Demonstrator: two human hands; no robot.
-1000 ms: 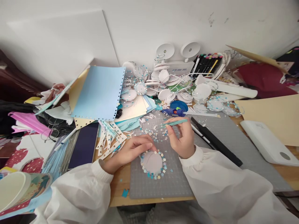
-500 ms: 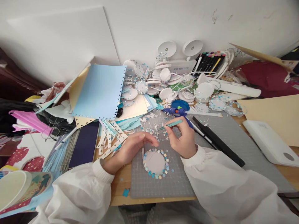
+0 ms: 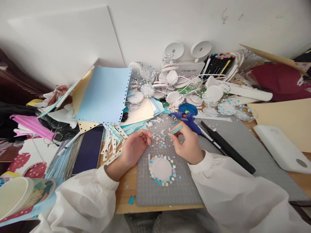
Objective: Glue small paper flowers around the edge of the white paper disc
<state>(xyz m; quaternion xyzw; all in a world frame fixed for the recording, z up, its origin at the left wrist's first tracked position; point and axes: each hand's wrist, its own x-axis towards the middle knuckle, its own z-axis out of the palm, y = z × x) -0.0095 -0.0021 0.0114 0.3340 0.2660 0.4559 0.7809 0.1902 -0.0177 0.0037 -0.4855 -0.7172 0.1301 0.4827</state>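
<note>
Pinched in my right hand (image 3: 186, 142) are teal tweezers (image 3: 176, 129), their tips over small paper flowers (image 3: 159, 139) scattered on the grey cutting mat (image 3: 170, 195). My left hand (image 3: 137, 145) rests at the mat's left edge, palm turned inward and fingers loosely curled, holding nothing that I can see. Between and below the hands lies a white disc (image 3: 161, 169) ringed with blue, white and cream paper flowers.
A blue glue gun (image 3: 187, 120) and a black bar (image 3: 228, 147) lie beyond my right hand. Decorated discs (image 3: 172, 77) pile up by the wall. A dark phone (image 3: 87, 150) and a cup (image 3: 14, 197) are at left, a white device (image 3: 282, 149) at right.
My left hand has drawn back to the left and its fingers have curled more. My right hand with the tweezers has shifted slightly left, and the tweezers are angled differently.
</note>
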